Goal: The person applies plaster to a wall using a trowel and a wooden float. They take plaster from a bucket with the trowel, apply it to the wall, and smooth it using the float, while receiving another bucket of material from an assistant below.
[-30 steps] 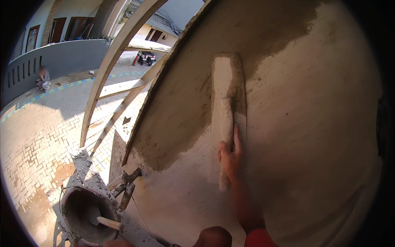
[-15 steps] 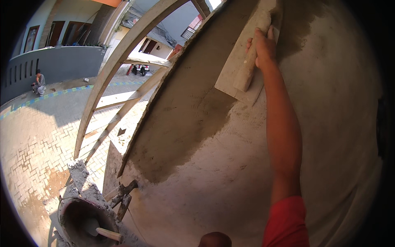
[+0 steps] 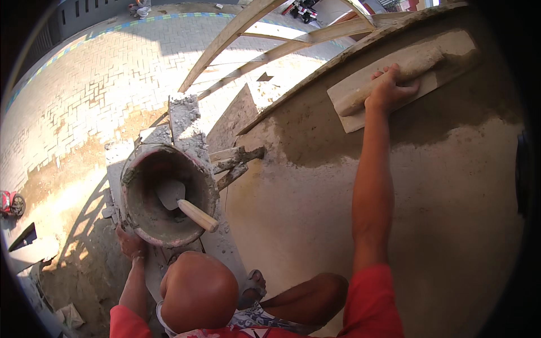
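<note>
My right hand grips the handle of a long plastering float, held flat against a damp grey band of plaster along the top edge of a large concrete surface. Low on the left, my left hand grips the edge of a mortar-crusted plank, just beside a bucket. Inside the bucket lies a trowel with grey mortar on it, its pale wooden handle sticking out over the rim. My bent legs and sandalled foot show below.
An open wooden lattice frame rises beyond the concrete edge. Below lie a paved lane, a red motorbike at far left and a parked scooter at the top. A crouching person is beside the far grey wall.
My view has swung down and left, bringing the bucket, my legs and left hand into view. My right hand carried the float up along the plaster band earlier and still holds it there.
</note>
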Demonstrator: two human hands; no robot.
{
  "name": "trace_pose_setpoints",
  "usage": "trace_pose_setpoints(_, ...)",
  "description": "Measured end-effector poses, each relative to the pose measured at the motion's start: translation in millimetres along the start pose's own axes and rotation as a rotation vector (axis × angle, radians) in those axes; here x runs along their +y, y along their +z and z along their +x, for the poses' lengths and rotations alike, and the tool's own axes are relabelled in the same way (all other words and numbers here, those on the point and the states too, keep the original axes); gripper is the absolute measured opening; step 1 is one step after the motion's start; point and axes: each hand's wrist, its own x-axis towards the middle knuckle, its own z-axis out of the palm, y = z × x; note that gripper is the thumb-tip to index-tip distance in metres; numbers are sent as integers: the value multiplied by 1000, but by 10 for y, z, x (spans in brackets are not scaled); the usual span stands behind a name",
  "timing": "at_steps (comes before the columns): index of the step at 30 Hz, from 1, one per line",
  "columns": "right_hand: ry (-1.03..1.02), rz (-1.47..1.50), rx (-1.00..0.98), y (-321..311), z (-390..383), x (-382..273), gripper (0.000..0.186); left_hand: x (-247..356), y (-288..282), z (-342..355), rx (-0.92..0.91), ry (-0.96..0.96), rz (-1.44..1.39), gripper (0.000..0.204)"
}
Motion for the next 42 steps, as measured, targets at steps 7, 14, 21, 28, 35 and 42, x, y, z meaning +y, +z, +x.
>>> trace_pose_setpoints(7,226,41,-10,107,-1139,909,70,-73,-140,35,-45,27,-17,67)
trace_pose_setpoints(14,231,-124,56,109,-1754,1617,56,-81,-213,51,-44,38,-16,73)
trace_pose_setpoints(21,513,-298,-62,-174,-2203,2277,45,215,-231,-47,-56,47,-19,71)
trace_pose_setpoints(28,395,-191,-118,-85,-1945,1905,40,-337,-107,56,-14,85,-92,64)
trace_pose_setpoints(35,47,-34,-131,-392,-502,380,32,105,-29,222,-72,33,-12,63)
trace_pose_setpoints(42,-25,126,-86,-155,917,-1098,32,289,4,252,-104,25,-4,62)
